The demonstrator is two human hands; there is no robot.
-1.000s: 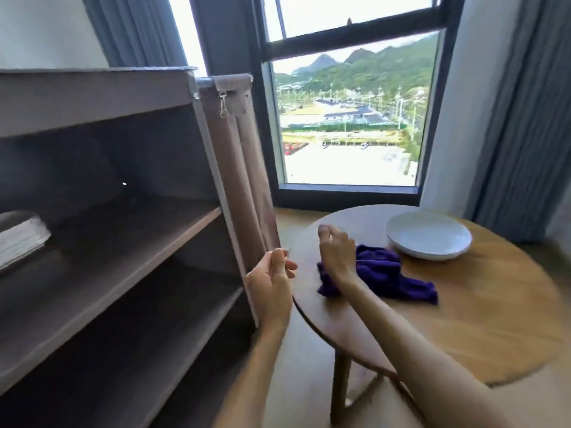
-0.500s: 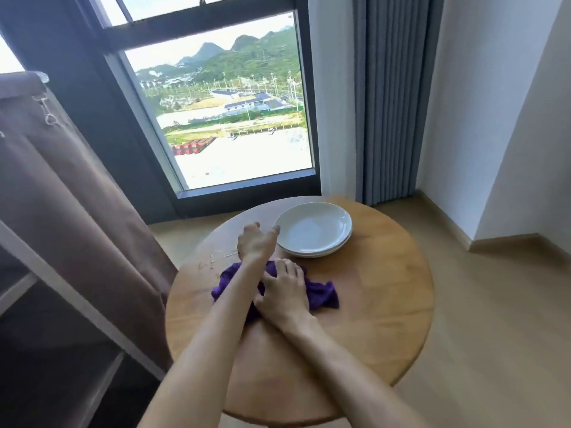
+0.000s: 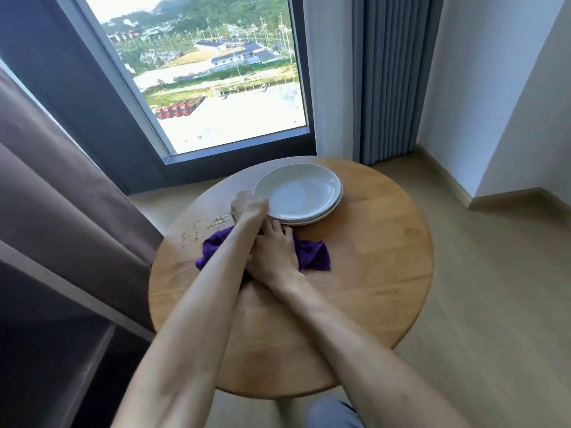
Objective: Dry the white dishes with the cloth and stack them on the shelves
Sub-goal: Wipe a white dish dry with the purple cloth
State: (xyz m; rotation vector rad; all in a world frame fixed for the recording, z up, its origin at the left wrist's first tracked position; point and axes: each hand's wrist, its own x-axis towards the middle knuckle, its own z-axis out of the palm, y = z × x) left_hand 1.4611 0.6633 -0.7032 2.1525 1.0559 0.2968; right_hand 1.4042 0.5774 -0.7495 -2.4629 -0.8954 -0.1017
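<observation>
Fingers (image 3: 247, 208) of left hand curled on near-left rim of stacked plates (image 3: 301, 193) at table (image 3: 386, 273) far edge; right hand (image 3: 275, 254) flat on cloth (image 3: 312, 256); advice: lift top plate level.

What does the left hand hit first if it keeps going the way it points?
The top white plate: the left hand already sits at its near-left rim, likely gripping it, though contact is partly hidden.

Left hand (image 3: 249, 207): arm stretched far, crossing over the right wrist, fingers curled at the rim of the plate (image 3: 301, 193). Right hand (image 3: 273, 254): palm down, fingers (image 3: 279, 231) spread flat, pressing on the cloth (image 3: 312, 254). Both forearms bare.
</observation>
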